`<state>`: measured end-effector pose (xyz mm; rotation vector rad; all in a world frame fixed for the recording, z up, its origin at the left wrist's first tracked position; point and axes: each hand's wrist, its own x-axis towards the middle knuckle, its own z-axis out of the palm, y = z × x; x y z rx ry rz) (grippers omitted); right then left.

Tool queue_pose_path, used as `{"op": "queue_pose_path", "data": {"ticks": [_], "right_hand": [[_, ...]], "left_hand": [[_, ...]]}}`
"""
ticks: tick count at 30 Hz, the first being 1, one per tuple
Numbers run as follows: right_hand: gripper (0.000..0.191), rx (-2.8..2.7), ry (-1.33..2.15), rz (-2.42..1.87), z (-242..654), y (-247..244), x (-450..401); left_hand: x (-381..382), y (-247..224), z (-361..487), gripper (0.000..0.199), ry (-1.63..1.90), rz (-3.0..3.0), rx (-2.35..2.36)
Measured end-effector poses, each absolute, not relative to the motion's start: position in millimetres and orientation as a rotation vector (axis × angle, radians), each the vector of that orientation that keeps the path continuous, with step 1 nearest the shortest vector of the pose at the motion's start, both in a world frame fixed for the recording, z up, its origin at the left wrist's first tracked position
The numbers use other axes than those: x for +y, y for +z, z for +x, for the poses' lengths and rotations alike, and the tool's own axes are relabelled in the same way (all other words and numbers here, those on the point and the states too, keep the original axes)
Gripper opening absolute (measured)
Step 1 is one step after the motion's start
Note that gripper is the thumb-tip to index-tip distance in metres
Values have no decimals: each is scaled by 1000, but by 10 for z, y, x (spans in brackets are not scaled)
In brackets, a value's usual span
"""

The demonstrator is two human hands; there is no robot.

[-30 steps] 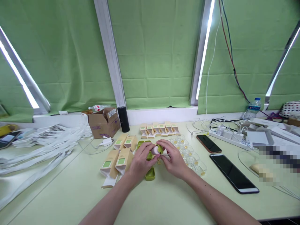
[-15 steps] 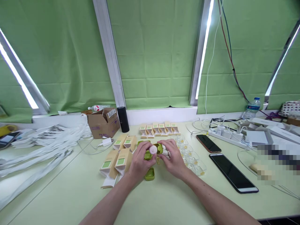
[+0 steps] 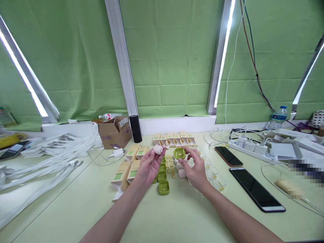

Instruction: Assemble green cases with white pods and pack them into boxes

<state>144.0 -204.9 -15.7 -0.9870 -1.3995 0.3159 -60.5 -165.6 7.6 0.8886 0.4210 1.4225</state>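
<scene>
My left hand is closed on a small pale pink rounded piece, held up above the table. My right hand pinches a green square dish, its hollow side tilted toward me. The two pieces are apart. Below and between the hands, more green square dishes stand in a column, beside small yellow pieces in rows. Pale pink cylindrical pieces lie by my right fingers, partly hidden. Clear plastic pieces with yellow spots lie right of my right hand.
Cardboard sleeves stand at the left, with another row at the back. Two phones lie at the right, near a power strip. White straps, a carton and a black cylinder occupy the left side.
My hands have moved apart. The pink piece has gone left and up in my left hand, the green dish right in my right hand. Yellow and pink pieces between them now show.
</scene>
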Motion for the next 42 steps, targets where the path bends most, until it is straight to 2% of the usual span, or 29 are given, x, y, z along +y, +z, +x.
{"op": "queue_pose_path", "data": {"ticks": [8,14,20,26,42], "right_hand": [[47,-1280,253,-997,1479,-69,-2066],[49,-1199,213,-1006,1525,-28,-2041],[48,-1182,180,-1019,1530,-13,-2035],[49,-1202,175,-1024,1519,-16,-2048],[46,-1225,176,-1038,1483,-41,-2058]], "left_hand": [[-1640,-28,-586,44,1528,1363,633],[-1887,-34,-467,32,1576,2383,893],[-2117,-54,-238,15,1205,3060,834],[-2146,-168,-151,19,958,3218,906],[-2115,-314,-97,20,903,3285,871]]}}
